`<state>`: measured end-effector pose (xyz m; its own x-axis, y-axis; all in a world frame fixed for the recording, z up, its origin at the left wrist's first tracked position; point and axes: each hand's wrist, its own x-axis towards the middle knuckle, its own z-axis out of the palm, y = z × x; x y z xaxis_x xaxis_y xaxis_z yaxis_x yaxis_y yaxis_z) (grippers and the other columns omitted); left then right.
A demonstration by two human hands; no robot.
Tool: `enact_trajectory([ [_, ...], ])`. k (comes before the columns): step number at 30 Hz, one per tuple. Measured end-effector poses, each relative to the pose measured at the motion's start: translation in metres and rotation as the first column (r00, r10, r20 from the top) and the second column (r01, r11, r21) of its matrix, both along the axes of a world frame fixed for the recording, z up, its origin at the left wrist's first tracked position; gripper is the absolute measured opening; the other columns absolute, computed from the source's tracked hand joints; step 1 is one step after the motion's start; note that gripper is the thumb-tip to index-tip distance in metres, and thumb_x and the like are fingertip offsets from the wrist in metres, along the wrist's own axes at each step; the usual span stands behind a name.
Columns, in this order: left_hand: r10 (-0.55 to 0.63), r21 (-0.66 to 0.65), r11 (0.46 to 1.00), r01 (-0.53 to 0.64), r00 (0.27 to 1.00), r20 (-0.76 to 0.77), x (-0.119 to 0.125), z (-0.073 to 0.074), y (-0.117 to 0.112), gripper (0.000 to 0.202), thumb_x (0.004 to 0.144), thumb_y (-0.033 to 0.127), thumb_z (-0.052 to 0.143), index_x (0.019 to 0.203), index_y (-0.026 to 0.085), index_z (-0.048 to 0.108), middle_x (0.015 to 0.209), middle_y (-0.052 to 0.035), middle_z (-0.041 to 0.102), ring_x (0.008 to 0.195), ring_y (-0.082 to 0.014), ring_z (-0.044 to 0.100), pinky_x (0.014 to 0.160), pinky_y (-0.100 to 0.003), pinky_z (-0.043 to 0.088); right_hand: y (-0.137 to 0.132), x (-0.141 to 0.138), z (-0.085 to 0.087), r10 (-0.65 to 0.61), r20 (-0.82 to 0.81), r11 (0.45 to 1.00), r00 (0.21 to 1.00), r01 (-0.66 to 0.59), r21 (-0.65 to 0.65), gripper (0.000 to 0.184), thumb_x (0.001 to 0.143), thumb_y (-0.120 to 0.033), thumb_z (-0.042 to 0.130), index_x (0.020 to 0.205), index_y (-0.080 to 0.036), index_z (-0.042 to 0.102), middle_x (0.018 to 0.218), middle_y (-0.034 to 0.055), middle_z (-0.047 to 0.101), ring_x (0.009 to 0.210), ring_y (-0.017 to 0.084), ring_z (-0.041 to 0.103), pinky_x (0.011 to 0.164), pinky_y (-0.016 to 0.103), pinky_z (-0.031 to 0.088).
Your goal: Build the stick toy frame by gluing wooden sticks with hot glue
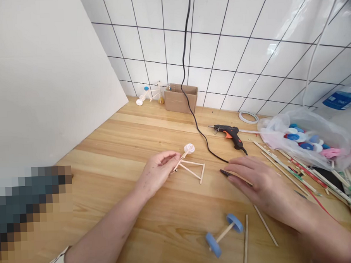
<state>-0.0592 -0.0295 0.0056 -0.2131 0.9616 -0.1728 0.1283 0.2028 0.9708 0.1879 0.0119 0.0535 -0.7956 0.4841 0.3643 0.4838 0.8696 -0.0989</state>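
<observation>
My left hand (158, 171) pinches one corner of a small frame of thin wooden sticks (191, 168), a triangle with a white bottle cap (189, 148) fixed at its top. The frame rests on the wooden tabletop (112, 149). My right hand (255, 180) lies palm down to the right, fingers stretched out over a dark flat tool (225, 172) whose tip shows under the fingertips. A black hot-glue gun (229, 133) with an orange trigger lies just beyond it. Two blue caps joined by a stick, an axle (223, 234), lie near me.
Loose wooden sticks (284, 169) spread at the right beside a clear bag of bottle caps (306, 139). A cardboard box (180, 98), a small stick bicycle model (150, 94) and a tape roll (248, 116) stand by the tiled wall. The gun's black cord (192, 107) crosses the table.
</observation>
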Motion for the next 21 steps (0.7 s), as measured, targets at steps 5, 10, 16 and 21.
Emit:
enact_trajectory([
  [5,0.036,-0.024,0.999,-0.037,0.999,-0.011,-0.002,0.0,-0.001,0.033,0.076,0.047,0.06,0.092,0.019,0.068,0.084,-0.0032,0.071,0.084,-0.0205,0.063,0.062,-0.024,0.045,-0.006,0.047,0.002,-0.143,0.13,0.989,0.981,0.145,-0.013,0.019,0.088,-0.027,0.045,0.098,-0.022,0.061,0.098,0.01,0.065,0.086,0.023,0.062,0.069,0.035,0.052],
  [10,0.047,-0.018,0.999,-0.046,0.999,0.017,-0.003,0.0,-0.001,0.033,0.074,0.046,0.063,0.092,0.019,0.069,0.091,-0.0041,0.072,0.088,-0.0209,0.064,0.069,-0.026,0.048,-0.011,0.084,-0.006,-0.222,0.232,0.955,0.947,0.259,-0.145,0.019,0.085,-0.033,0.051,0.098,-0.023,0.059,0.1,0.0089,0.063,0.086,0.023,0.062,0.067,0.035,0.053],
  [16,0.078,-0.013,0.997,-0.078,0.997,-0.009,-0.002,-0.001,0.0,0.035,0.071,0.05,0.065,0.09,0.02,0.07,0.088,-0.0044,0.073,0.087,-0.0227,0.065,0.072,-0.028,0.05,-0.015,0.097,-0.005,-0.231,0.305,0.899,0.924,0.323,-0.296,0.018,0.085,-0.034,0.052,0.1,-0.026,0.059,0.101,0.0059,0.062,0.091,0.02,0.061,0.074,0.034,0.053],
  [21,0.068,-0.027,0.997,-0.069,0.997,-0.031,-0.002,0.001,-0.001,0.035,0.07,0.05,0.066,0.089,0.021,0.07,0.091,-0.0039,0.074,0.091,-0.0227,0.065,0.08,-0.029,0.049,-0.018,0.103,-0.005,-0.237,0.332,0.883,0.913,0.345,-0.319,0.038,0.076,-0.03,0.064,0.113,-0.029,0.055,0.11,0.0049,0.062,0.099,0.023,0.06,0.079,0.036,0.053],
])
